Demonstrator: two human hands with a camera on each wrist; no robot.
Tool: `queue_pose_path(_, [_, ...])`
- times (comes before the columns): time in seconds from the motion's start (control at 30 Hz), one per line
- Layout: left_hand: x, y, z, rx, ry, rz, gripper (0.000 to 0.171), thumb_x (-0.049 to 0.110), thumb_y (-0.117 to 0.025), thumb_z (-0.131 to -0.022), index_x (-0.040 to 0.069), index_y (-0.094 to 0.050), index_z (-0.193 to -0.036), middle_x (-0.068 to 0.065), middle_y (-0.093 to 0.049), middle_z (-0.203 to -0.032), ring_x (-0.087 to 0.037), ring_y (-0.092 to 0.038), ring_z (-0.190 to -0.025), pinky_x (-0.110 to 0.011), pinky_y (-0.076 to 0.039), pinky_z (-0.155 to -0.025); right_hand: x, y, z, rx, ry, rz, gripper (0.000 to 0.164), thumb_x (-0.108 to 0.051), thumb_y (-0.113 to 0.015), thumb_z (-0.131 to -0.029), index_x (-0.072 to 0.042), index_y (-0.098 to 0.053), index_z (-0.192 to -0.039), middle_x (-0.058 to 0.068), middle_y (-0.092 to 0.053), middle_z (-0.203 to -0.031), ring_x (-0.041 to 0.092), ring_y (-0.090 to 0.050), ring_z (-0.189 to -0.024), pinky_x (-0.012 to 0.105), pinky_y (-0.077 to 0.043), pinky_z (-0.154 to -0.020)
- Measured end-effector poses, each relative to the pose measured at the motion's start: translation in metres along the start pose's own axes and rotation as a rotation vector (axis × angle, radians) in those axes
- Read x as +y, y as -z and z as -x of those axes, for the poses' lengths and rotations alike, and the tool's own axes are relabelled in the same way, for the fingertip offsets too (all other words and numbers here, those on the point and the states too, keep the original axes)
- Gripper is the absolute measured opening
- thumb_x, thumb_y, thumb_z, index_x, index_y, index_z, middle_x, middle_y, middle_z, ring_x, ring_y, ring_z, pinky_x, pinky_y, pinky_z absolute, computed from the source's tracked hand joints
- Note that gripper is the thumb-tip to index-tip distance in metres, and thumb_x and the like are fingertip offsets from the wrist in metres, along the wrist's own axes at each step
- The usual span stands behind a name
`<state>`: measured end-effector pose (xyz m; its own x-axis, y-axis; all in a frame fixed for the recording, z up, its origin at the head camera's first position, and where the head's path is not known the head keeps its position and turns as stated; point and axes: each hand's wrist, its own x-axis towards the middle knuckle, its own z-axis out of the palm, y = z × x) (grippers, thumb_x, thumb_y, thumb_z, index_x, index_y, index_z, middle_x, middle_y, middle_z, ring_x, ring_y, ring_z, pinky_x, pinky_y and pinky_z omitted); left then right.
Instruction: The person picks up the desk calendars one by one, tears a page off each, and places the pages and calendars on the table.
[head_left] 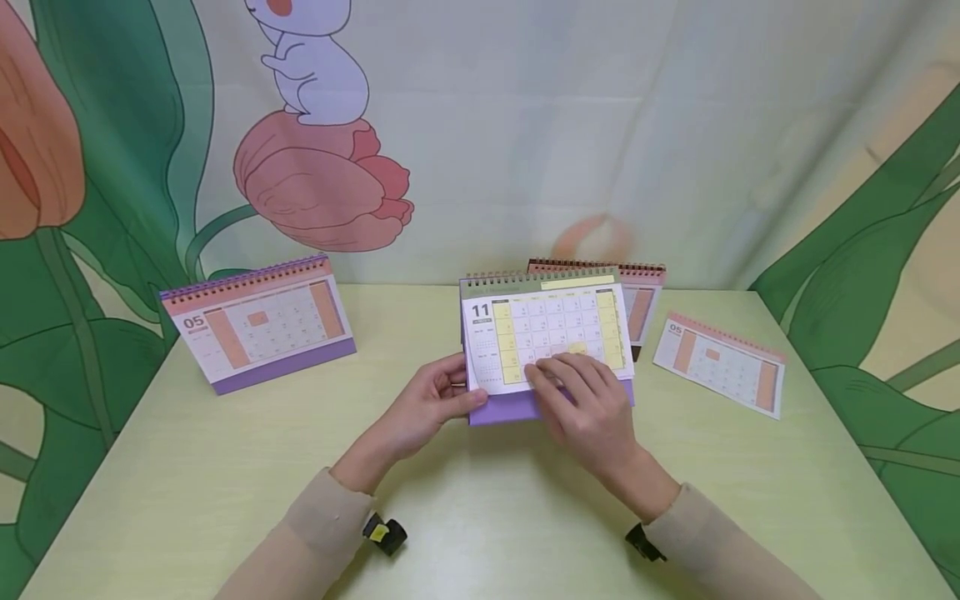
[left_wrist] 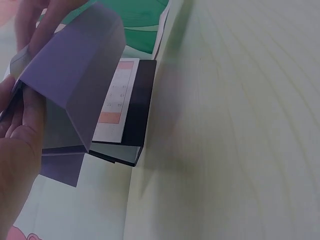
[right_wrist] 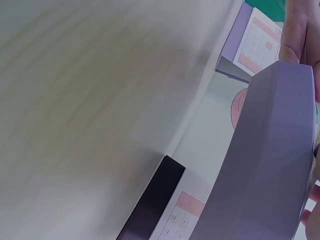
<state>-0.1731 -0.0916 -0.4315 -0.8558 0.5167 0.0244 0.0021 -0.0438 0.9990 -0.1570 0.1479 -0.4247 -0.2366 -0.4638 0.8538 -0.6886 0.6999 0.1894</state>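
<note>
A purple-based desk calendar (head_left: 517, 408) with its November page (head_left: 555, 308) in front is held tilted above the table. My left hand (head_left: 435, 396) grips its lower left edge, thumb on the front and fingers behind. On the lower part of the page rest the fingertips of my right hand (head_left: 588, 400), slightly bent, with the thumb mostly hidden under the hand. From the left wrist, the calendar's purple underside (left_wrist: 75, 55) shows, its folded stand open. The right wrist view shows the same purple base (right_wrist: 265, 150) with fingers along its edge.
At the left stands another purple calendar (head_left: 262, 325) turned to May. Behind the held one, a dark-based calendar (head_left: 645, 292) is partly hidden. A loose May sheet (head_left: 720, 367) lies on the right. A printed curtain (head_left: 495, 125) hangs along the table's back.
</note>
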Motion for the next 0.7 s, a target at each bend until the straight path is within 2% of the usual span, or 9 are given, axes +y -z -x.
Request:
queue_pose_path(0.17, [-0.0008,-0.0017,-0.0019,0.022,-0.019,-0.014,0.050,0.013,-0.065,-0.095,0.009,-0.048,-0.142,-0.018,-0.064,-0.126,-0.018,-0.069,-0.099,-0.029,-0.059,-0.083,-0.0022,-0.0006,-0.0005,0.015,-0.051,-0.011,0.021,-0.021,-0.064,-0.095,-0.007,-0.076,-0.103,0.011,-0.074,-0.100,0.029,-0.069,-0.095,0.042,-0.057,-0.087])
queue_pose_path(0.37, [-0.0024,-0.0016,-0.0025,0.033,-0.028,-0.013,0.051,0.012,-0.065,-0.094,0.009,-0.048,-0.142,-0.018,-0.064,-0.126,-0.018,-0.068,-0.101,-0.029,-0.059,-0.084,-0.0053,-0.0025,-0.0005,0.036,-0.080,-0.011,0.022,-0.024,-0.067,-0.094,-0.006,-0.077,-0.100,0.010,-0.075,-0.101,0.029,-0.071,-0.098,0.048,-0.056,-0.090])
queue_pose_path(0.7, [-0.0040,-0.0021,-0.0031,0.032,-0.045,0.005,0.051,0.008,-0.063,-0.095,0.008,-0.046,-0.143,-0.021,-0.062,-0.129,-0.020,-0.068,-0.105,-0.033,-0.058,-0.086,-0.0055,-0.0062,0.0002,0.088,-0.124,-0.037,0.017,-0.015,-0.065,-0.094,-0.004,-0.076,-0.099,0.010,-0.076,-0.098,0.028,-0.072,-0.096,0.048,-0.056,-0.090])
